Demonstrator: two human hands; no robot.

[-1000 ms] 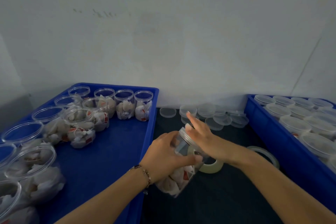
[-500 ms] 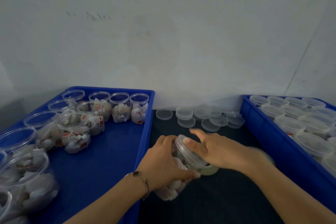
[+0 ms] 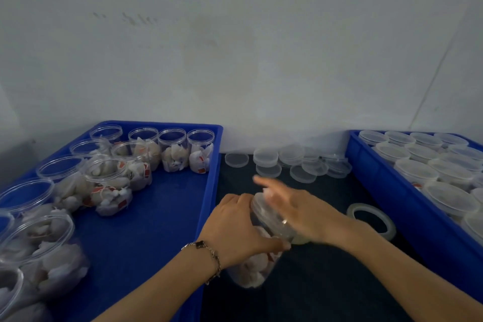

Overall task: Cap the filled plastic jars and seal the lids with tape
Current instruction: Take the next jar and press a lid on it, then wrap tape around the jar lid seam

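Head view, the only one. Left hand (image 3: 236, 227) wrapped shut around the body of a filled jar (image 3: 257, 253), holding it tilted, mouth leaning away and to the left, base toward the near edge of the dark table (image 3: 313, 282). The jar sits in the gap between the two blue trays, just right of the left tray's (image 3: 209, 191) right wall.

Change over the last second: right hand (image 3: 295, 210) was pinching the rim with fingers curled over the lid (image 3: 264, 210); half a second back it lay cupped flat across the lid. Now the palm rests on the lid's right side with fingers spread, index pointing off to the far left, motion-blurred. Open, closed on nothing that I can make out. Reads as the tail of a twist, or a release after one. The camera has also dipped slightly.

Meaning: lid looks seated; whether fully tight I cannot tell. Taping would come next.

A tape roll (image 3: 371, 219) lies flat, near the right tray's (image 3: 379, 172) left wall, just right of the right wrist. A pale edge under the right palm may be a second roll; mostly hidden.

Spare lids (image 3: 266, 157) are clustered along the table's far edge. The left tray holds many uncapped filled jars (image 3: 172, 150); the right tray holds rows of jars with lids on (image 3: 415, 172), tape not discernible. Much remains.
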